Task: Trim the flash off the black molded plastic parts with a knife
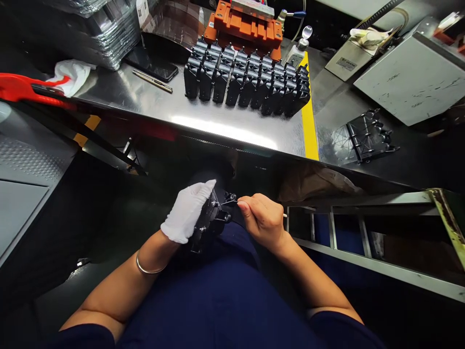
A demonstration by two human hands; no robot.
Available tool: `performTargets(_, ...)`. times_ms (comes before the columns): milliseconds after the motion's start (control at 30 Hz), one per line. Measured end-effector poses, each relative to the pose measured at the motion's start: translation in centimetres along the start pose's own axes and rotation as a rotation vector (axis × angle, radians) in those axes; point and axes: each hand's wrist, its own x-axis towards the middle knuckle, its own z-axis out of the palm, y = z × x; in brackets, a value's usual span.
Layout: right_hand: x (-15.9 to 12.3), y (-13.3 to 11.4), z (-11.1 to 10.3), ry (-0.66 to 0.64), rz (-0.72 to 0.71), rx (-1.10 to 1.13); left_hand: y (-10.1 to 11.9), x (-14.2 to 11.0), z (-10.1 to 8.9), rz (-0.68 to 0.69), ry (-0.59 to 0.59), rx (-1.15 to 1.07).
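Observation:
My left hand, in a white glove, grips a black moulded plastic part in front of my body. The part is tilted, with ribs and round bosses along its right side. My bare right hand is closed round a thin metal-tipped tool. Its narrow tip reaches to the part near a boss; whether it touches cannot be made out. Most of the tool is hidden in my fist, and a pale end shows behind it.
On the steel bench stand rows of similar black parts, an orange fixture, a phone and a metal pen. Stacked clear trays are at left. Another black part lies right, by a grey metal box.

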Motion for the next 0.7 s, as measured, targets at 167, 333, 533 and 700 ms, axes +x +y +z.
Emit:
performTargets(167,-0.2,-0.2,0.3,-0.024,0.022,0.079,0.2,-0.2,0.1,0.004,0.025,0.004)
performTargets(333,0.2,-0.3,-0.4,-0.134,0.025,0.310,0.5,-0.5,0.3,0.036,0.049,0.024)
performTargets(533,0.3,-0.5,-0.9,-0.084,0.060,0.288,0.5,-0.8,0.2,0.105,0.097,0.032)
performTargets(700,0.6,-0.8,-1.6,-0.258,0.121,0.395,0.3,-0.9,0.2,0.146,0.141,0.054)
